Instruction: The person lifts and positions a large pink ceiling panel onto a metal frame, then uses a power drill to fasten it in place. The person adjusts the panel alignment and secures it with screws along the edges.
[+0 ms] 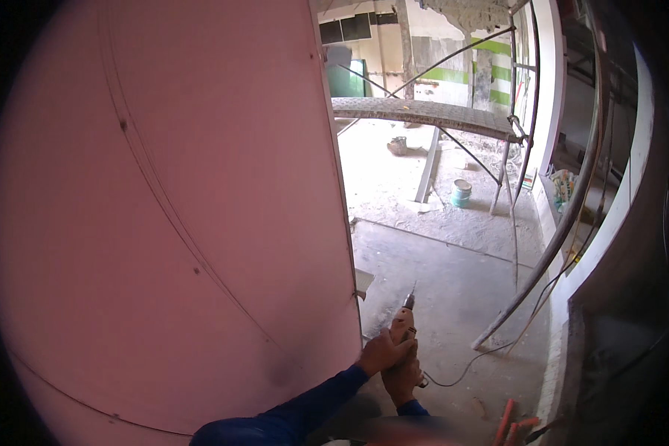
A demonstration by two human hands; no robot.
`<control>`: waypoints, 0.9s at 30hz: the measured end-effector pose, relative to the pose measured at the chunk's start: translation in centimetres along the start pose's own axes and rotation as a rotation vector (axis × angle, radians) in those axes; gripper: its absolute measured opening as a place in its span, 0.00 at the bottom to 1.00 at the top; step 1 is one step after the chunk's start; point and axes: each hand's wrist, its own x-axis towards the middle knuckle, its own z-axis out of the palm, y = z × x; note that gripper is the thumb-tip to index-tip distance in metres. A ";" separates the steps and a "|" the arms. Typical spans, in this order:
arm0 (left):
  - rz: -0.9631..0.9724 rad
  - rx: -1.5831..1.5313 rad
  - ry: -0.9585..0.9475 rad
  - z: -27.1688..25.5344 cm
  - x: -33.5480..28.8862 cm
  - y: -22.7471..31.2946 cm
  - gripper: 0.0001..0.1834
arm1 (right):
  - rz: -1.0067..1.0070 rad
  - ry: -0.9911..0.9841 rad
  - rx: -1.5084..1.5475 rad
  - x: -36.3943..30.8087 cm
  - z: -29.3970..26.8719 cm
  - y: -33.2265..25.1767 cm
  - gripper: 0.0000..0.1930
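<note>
A corded power drill [402, 325] with a pale body and a dark chuck is held in both my hands, its thin bit aimed up and away from me. My left hand [381, 351] wraps the rear of its body. Below it, my right hand [403, 379] is closed round the handle, though the trigger is hidden. Close on my left rises a large pink panel [223, 186] with pencil lines and several small dark screw spots. The bit stands off to the right of the panel's edge, touching nothing that I can see.
A scaffold with a plank platform [431, 113] stands ahead. A paint bucket [461, 193] sits on the dusty floor beneath it. The drill's cord [464, 369] trails right past a slanting scaffold pole [531, 293]. Red-orange bars [507, 422] lie at the lower right.
</note>
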 end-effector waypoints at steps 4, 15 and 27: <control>-0.044 0.036 0.088 -6.1 -4.5 6.0 0.45 | -0.143 -0.055 0.274 -1.5 -6.5 -4.3 0.58; 0.470 -0.367 0.280 -22.6 -15.7 21.4 0.62 | -0.212 -0.143 1.174 -3.1 -26.5 -22.7 0.50; 0.772 -0.405 0.438 -34.6 -15.4 26.4 0.79 | -0.605 -0.139 0.575 -2.1 -36.5 -34.6 0.55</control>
